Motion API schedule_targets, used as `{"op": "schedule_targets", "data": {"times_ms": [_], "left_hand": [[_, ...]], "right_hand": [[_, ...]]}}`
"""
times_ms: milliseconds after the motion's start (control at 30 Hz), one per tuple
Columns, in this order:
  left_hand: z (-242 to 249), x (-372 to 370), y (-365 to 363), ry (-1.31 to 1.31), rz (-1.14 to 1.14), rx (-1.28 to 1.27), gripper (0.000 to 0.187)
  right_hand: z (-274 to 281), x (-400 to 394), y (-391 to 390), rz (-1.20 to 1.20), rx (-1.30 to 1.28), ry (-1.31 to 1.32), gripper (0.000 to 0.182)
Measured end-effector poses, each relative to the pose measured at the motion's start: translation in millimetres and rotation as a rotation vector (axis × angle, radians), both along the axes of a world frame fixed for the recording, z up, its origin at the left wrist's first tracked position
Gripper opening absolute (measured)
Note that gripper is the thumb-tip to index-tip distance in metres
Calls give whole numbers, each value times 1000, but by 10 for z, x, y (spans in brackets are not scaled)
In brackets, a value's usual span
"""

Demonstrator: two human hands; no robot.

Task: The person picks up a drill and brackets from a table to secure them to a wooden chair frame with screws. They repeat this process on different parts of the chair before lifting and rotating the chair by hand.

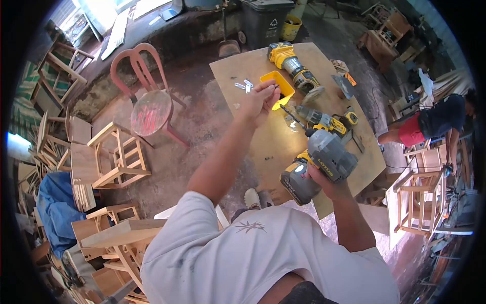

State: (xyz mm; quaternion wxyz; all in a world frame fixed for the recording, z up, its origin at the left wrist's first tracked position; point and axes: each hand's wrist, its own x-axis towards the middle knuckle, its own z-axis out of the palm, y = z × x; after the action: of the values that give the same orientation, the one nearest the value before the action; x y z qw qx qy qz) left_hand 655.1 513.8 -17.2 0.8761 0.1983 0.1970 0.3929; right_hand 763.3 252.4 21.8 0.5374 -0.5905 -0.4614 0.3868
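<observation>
Over the yellow bin (288,92) on the brown board, my left hand (260,103) is closed in a pinch, with a small dark thing at the fingertips too small to name. My right hand (326,185) is wrapped round the grip of a grey power driver (331,154), whose long bit points up and left toward the bin. A yellow-and-black battery part (299,178) sits just left of that hand. Small white metal plates (245,86) lie left of the bin. Beyond the driver's bit rests a yellow drill (324,121).
The board (228,66) also carries a large yellow power tool (293,66) and a tape measure (351,117). A red chair (151,111) and wooden frames (119,157) stand left. At the right, another person (440,119) bends beside a wooden chair frame (417,200).
</observation>
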Motion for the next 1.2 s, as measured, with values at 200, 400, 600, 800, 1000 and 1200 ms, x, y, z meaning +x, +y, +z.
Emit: {"op": "schedule_targets", "data": {"times_ms": [200,400,600,800,1000,1200], "left_hand": [[87,-448,-395,-167,-113,39,20],[167,-816,-442,-6,-185,274,22],[84,-903,-444,-149,-47,96,21],[115,-864,-514,-350,-72,-7,21],[112,-930,-548,-174,-6,132,28],[161,-853,-712,75,49,324,33]], "right_hand": [[-71,-115,69,17,1,-114,25],[-102,-193,74,81,28,-224,24],[-125,-223,90,118,34,-323,24],[-122,-293,87,128,23,-407,31],[-55,-331,62,150,128,-605,29],[-102,-420,-40,118,137,-667,31]]}}
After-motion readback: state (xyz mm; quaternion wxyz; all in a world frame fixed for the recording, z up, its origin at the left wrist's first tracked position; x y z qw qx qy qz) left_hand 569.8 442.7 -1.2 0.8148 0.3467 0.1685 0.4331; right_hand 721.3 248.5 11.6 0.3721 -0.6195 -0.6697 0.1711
